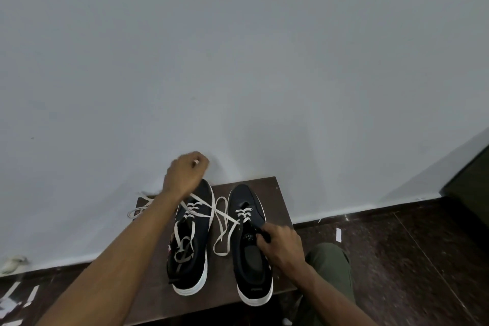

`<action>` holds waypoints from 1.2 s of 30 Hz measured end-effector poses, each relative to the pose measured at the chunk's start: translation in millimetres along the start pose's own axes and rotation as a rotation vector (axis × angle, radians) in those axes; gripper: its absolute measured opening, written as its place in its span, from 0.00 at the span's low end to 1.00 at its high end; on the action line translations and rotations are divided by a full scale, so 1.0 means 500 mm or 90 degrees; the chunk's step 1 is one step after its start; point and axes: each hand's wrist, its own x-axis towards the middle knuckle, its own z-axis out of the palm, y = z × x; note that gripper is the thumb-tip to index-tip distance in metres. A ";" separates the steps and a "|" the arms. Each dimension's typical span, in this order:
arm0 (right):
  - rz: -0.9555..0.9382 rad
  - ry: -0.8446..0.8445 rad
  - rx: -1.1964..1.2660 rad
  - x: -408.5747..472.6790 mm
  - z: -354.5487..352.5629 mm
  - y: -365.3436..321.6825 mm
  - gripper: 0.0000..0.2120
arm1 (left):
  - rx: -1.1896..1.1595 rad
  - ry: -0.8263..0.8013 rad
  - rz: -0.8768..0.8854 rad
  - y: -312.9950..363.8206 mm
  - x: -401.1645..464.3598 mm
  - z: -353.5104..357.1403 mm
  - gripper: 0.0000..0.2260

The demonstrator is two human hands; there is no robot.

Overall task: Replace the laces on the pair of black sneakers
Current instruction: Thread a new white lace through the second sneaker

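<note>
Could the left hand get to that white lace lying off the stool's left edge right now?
Probably not at once: the left hand is raised past the left sneaker, pinching a white lace end. The loose lace lies uncovered below its forearm, so letting go first should free it.

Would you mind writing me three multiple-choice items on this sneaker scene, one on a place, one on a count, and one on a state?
1. Where do the two black sneakers stand?
A. On a dark wooden board by the wall
B. On a grey carpet
C. In a cardboard box

2. How many sneakers are in view?
A. One
B. Two
C. Three

3. What is the left hand doing?
A. Lying flat on the floor
B. Pressing on a sole
C. Held raised, pinching a white lace

Answers:
1. A: the left sneaker and the right sneaker both stand on the wooden board against the wall.
2. B: only that pair shows.
3. C: the left hand is up above the left sneaker's toe with the white lace running to it, while the right hand grips the right sneaker's tongue area.
</note>
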 end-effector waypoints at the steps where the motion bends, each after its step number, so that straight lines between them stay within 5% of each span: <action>1: 0.003 0.002 0.002 -0.001 0.002 0.002 0.14 | 0.111 -0.072 0.012 -0.010 -0.013 0.010 0.11; 3: 0.007 0.003 0.000 -0.001 0.005 0.002 0.14 | 0.304 -0.193 0.066 -0.028 -0.041 0.039 0.13; 6: 0.012 0.005 0.000 -0.001 0.007 -0.001 0.14 | 0.390 -0.297 0.136 -0.054 -0.078 0.097 0.11; 18: 0.015 -0.003 -0.007 -0.005 0.002 -0.008 0.13 | 0.178 -0.336 -0.046 -0.050 -0.125 0.174 0.07; 29: -0.007 0.020 0.133 0.023 -0.040 -0.036 0.14 | -0.376 -0.270 -0.216 0.082 -0.062 0.051 0.05; 34: -0.030 -0.186 0.515 0.057 -0.079 -0.114 0.18 | -0.485 -0.299 -0.196 0.134 -0.061 0.015 0.07; 36: -0.021 -0.208 0.555 0.065 -0.082 -0.133 0.15 | -0.521 -0.292 -0.201 0.136 -0.067 0.018 0.08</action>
